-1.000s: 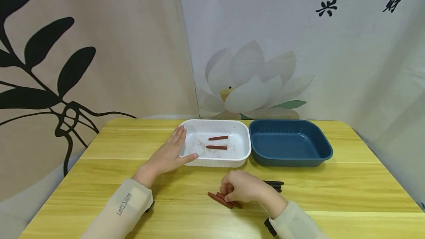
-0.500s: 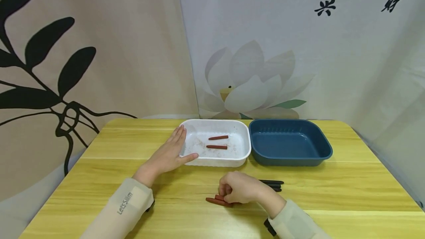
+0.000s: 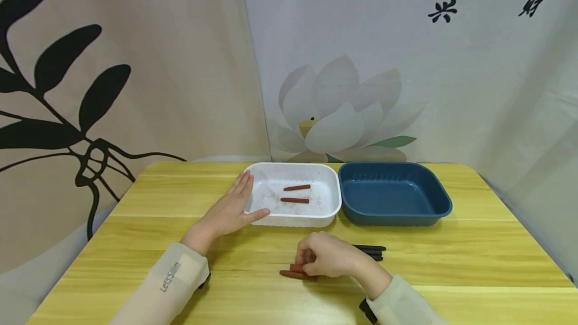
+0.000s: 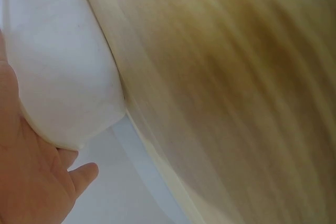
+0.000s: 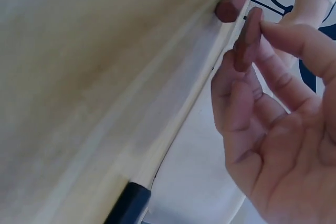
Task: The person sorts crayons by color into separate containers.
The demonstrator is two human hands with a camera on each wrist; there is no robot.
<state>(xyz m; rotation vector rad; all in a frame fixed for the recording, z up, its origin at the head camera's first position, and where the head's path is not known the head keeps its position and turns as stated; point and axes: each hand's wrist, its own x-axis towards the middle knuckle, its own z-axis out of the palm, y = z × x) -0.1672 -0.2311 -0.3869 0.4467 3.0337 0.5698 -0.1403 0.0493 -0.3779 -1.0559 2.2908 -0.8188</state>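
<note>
My left hand (image 3: 228, 209) rests on the left end of a white plastic basin (image 3: 293, 220), its fingers and thumb extended along the rim. Two reddish-brown crayon-like sticks lie inside, the upper stick (image 3: 297, 187) and the lower stick (image 3: 295, 200), among brown specks. Below the basin my right hand (image 3: 331, 255) pinches another faceted reddish-brown stick (image 5: 248, 40) between thumb and fingers, low over the table. A further loose reddish-brown stick (image 3: 293, 275) lies on the wood just beside it. Part of the pinched stick is hidden by the hand in the head view.
A dark blue basin (image 3: 397, 219) stands against the white one's right side. Several black sticks (image 3: 372, 252) lie behind my right wrist. Wooden table (image 3: 492, 260) runs out to both sides; a printed curtain hangs behind its far edge.
The two reddish-brown sticks at my right hand have swung from slanted to nearly level and shifted slightly left. My left hand stays in place.
</note>
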